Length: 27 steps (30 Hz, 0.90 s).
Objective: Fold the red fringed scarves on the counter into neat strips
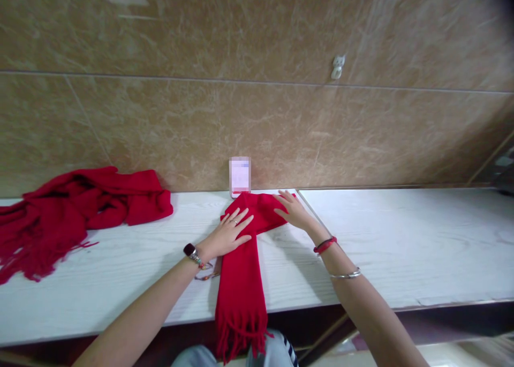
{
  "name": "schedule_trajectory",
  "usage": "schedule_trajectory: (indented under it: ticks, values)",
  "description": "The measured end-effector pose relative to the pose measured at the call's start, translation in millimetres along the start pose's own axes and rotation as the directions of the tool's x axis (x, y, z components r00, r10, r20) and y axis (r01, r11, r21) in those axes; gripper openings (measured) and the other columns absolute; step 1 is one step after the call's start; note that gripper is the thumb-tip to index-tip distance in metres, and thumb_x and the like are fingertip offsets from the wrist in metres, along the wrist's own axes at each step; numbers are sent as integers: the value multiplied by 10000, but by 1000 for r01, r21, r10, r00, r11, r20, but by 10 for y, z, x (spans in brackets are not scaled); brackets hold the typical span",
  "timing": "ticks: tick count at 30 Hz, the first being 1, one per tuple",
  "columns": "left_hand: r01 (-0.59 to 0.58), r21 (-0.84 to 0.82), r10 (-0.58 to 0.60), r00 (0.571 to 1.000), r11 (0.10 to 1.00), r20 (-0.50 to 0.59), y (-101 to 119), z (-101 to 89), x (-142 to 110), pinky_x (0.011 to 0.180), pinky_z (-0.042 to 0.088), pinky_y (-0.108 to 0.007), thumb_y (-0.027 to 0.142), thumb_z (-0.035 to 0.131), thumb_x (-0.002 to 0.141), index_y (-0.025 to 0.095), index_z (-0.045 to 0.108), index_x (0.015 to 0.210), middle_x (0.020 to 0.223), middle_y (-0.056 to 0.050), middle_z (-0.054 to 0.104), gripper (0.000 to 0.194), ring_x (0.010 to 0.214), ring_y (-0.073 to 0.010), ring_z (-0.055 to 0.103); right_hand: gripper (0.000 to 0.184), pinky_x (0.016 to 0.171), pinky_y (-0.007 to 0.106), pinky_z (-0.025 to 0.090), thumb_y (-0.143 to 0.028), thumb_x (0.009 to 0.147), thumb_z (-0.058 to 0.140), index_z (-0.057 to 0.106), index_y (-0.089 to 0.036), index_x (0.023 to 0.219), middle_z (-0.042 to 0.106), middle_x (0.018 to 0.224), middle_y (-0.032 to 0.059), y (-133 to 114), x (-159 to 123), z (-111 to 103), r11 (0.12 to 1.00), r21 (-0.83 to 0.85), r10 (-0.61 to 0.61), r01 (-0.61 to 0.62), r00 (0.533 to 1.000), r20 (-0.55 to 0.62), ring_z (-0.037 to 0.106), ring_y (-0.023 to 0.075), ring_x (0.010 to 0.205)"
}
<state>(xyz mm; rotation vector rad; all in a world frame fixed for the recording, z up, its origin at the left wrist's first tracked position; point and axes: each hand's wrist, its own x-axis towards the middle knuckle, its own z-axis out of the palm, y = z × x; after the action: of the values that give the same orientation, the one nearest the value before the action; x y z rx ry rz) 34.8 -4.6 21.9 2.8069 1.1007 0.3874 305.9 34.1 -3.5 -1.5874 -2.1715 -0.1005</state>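
A red fringed scarf (241, 270) lies on the white tabletop in front of me, folded at its far end so that one part turns off to the right. Its tasselled end hangs over the front edge above my knees. My left hand (228, 234) rests flat on the scarf near the fold, fingers spread. On the part that runs right, my right hand (295, 209) lies with its fingers stretched out over the cloth. Neither hand grips the fabric. Some of the fold is hidden beneath the left hand.
A phone (240, 175) leans upright against the brown tiled wall (193, 126), just behind the scarf. Another red scarf (88, 201) lies bunched at the left. A small white cat figure (338, 67) sticks to the wall. The white table (401, 244) has a seam right of my right hand.
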Motion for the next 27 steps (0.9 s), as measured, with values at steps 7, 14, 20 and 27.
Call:
schedule_trajectory:
  ticks: [7,14,20,27]
  values:
    - [65,108,-72,995,992,63,-119,61,-14,1039,243,-457,379,452,860,246,447,1284,1407,-59,343,445,1312,-289,225,501,956,655,197,-409,906,333,269,-270,1382,223,1458,93,-340,-179,178,987,-108,-80,119,946,315,148,342,1323]
    - [-72,284,101,991,956,-90,34,76,44,1043,287,-346,197,429,871,176,529,1194,1325,-73,460,339,1243,-184,379,385,1003,456,324,-242,892,398,478,-193,1265,478,1307,112,-98,-228,-112,942,-19,-323,336,920,223,404,236,1225]
    - [-74,370,102,993,926,-56,125,116,282,860,451,-289,130,453,855,147,580,1073,1108,-84,613,252,1033,-187,560,304,866,310,455,-149,868,419,589,-166,1120,623,1118,98,-146,-216,-43,896,-72,-431,438,897,100,583,193,1007]
    - [-51,387,103,988,921,-115,177,114,250,720,460,-263,71,419,860,163,598,916,863,-53,585,209,838,-169,545,188,712,264,434,-134,870,447,624,-140,931,661,843,75,-193,-221,-71,866,-201,-454,458,888,67,598,159,784]
